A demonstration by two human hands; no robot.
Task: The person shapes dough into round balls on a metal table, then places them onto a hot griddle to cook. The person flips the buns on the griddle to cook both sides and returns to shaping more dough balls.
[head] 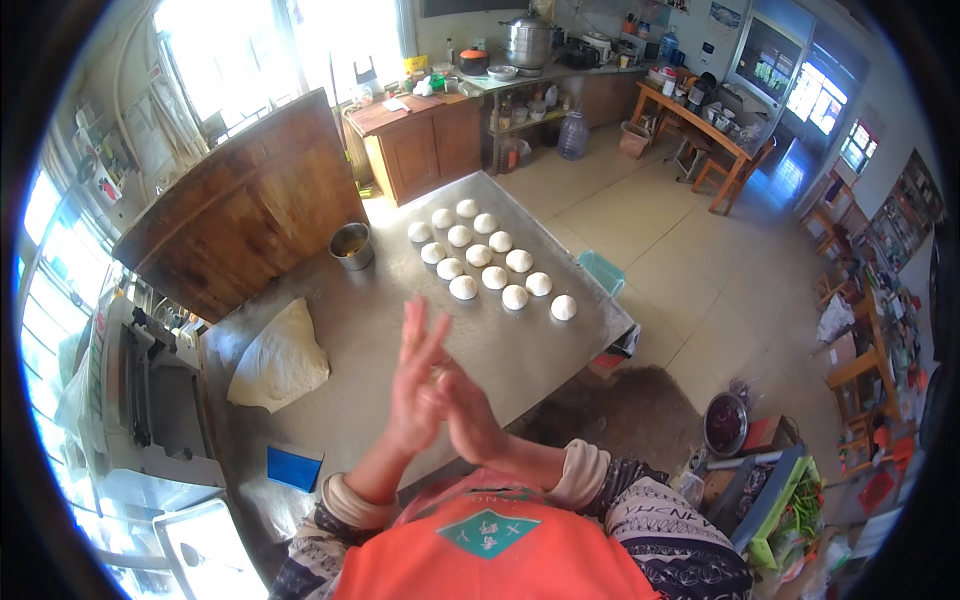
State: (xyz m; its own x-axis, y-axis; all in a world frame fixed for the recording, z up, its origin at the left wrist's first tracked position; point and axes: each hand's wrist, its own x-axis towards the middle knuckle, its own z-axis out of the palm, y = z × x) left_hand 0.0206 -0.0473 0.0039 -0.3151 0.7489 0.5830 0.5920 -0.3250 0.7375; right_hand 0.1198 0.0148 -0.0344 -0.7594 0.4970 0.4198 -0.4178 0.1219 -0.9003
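Over the near part of a steel-topped table (367, 315), my left hand (414, 397) and my right hand (474, 416) meet palm to palm. The left fingers point up and away from me, and the right fingers lie against the left palm. Whether a bit of dough is between them is hidden. Beyond my hands, several round white dough balls (478, 256) stand in rows. A large slab of dough (281, 360) lies to the left. Nearer me is a dough scraper with a blue blade (295, 469). A metal pot (351, 246) with something inside stands at the table's back left.
A tall wooden board (255, 202) rises along the table's far left edge. A machine with rollers (154, 390) stands at the left. A teal bin (602, 273) is beside the table's right edge. On the floor at right are a metal bowl (725, 424) and a crate of green vegetables (795, 502).
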